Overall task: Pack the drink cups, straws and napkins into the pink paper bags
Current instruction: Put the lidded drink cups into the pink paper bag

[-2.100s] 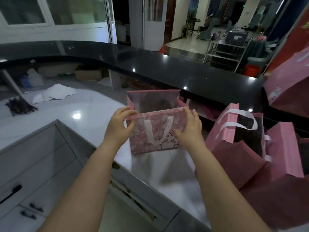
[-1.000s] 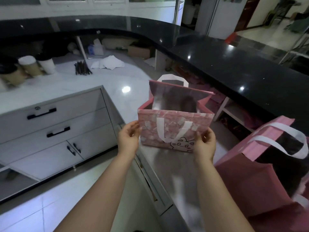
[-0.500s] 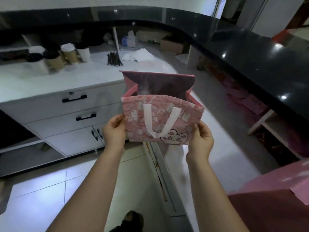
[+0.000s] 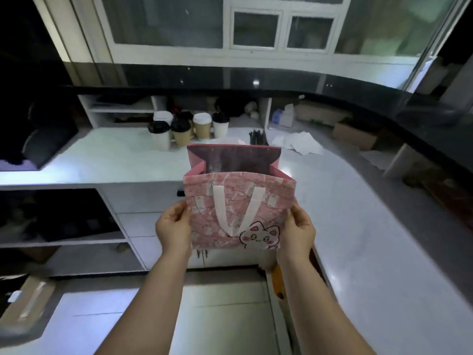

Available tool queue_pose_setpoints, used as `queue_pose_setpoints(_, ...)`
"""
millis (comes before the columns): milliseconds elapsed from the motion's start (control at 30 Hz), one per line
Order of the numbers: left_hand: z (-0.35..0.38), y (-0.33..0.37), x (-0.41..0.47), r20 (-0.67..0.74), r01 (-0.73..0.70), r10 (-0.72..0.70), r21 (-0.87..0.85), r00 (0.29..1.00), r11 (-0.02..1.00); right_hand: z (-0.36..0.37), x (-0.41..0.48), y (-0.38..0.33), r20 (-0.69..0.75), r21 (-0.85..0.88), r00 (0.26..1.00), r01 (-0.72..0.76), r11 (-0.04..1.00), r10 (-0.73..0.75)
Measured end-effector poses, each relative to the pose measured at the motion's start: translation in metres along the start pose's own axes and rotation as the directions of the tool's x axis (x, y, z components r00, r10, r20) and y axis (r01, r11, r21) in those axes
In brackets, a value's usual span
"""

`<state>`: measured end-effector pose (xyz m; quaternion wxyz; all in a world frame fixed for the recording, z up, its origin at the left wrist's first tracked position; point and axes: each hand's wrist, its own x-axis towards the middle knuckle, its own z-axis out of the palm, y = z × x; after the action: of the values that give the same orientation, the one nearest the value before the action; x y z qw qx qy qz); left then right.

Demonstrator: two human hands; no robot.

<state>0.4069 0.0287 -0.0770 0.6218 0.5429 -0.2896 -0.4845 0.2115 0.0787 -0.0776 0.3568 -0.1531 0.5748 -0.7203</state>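
I hold an open pink paper bag (image 4: 271,196) with a white handle and a cat drawing in the air in front of me. My left hand (image 4: 174,226) grips its left edge and my right hand (image 4: 298,228) grips its right edge. The bag's mouth faces up and its inside looks dark. Behind it, on the white counter (image 4: 107,155), stand several lidded drink cups (image 4: 181,131), some white and some brown. A bundle of dark straws (image 4: 257,137) lies to their right, with loose white napkins (image 4: 299,143) beside it.
A black raised counter (image 4: 422,124) curves along the back and right. White drawers (image 4: 143,216) and dark open shelves (image 4: 51,213) sit under the white counter. A tissue pack (image 4: 282,117) and a cardboard box (image 4: 354,133) sit at the back right. The floor lies below my arms.
I lifted the bag off the right-hand counter and turned left with it. The cups, straws and napkins now lie straight ahead; the other pink bags have left the view.
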Motion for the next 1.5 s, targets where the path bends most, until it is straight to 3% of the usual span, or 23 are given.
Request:
queue_pose_setpoints(200, -0.010, 0.029, 0.115, -0.120, -0.042, 0.034, -0.062, 0.992, 0.997, 0.120, 0.031, 0.017, 0.061, -0.046, 0.998, 0.012, 0.999, -0.009)
queue_pose_setpoints(367, 0.006, 0.034, 0.180, -0.097, -0.057, 0.052, -0.052, 0.994, 0.997, 0.172, 0.069, 0.016, 0.094, -0.076, 0.995, 0.053, 0.996, -0.046)
queue_pose_setpoints(667, 0.078, 0.029, 0.268, -0.075, -0.110, 0.111, 0.025, 0.991, 0.994, 0.229, 0.178, 0.019, 0.100, -0.067, 0.993, 0.064, 0.996, -0.057)
queue_pose_setpoints(933, 0.122, 0.002, 0.327, -0.022, -0.130, 0.135, 0.140, 0.991, 0.982, 0.251, 0.261, 0.037, 0.238, -0.140, 0.971, 0.004, 0.990, 0.030)
queue_pose_setpoints(1033, 0.121, 0.000, 0.324, 0.014, -0.156, 0.156, 0.181, 0.988, 0.971, 0.251, 0.277, 0.036, 0.274, -0.082, 0.961, -0.025, 0.996, 0.046)
queue_pose_setpoints(1167, 0.122, 0.030, 0.332, 0.018, -0.284, 0.288, 0.227, 0.958, 0.932, 0.274, 0.298, -0.003, 0.264, -0.011, 0.956, 0.136, 0.991, -0.128)
queue_pose_setpoints(1267, 0.133, 0.074, 0.350, 0.062, -0.398, 0.399, 0.314, 0.915, 0.862, 0.303, 0.301, -0.052, 0.440, -0.107, 0.883, 0.231, 0.967, -0.163)
queue_pose_setpoints(1333, 0.144, 0.104, 0.363, 0.091, -0.426, 0.425, 0.381, 0.900, 0.821, 0.327, 0.305, -0.076, 0.578, -0.289, 0.801, 0.378, 0.880, -0.154)
queue_pose_setpoints(1433, 0.161, 0.136, 0.383, 0.215, -0.497, 0.455, 0.504, 0.864, 0.707, 0.368, 0.308, -0.091, 0.756, -0.445, 0.641, 0.654, 0.612, -0.135)
queue_pose_setpoints(1500, 0.166, 0.148, 0.398, 0.339, -0.561, 0.454, 0.603, 0.824, 0.567, 0.392, 0.306, -0.090, 0.819, -0.470, 0.563, 0.769, 0.434, -0.109)
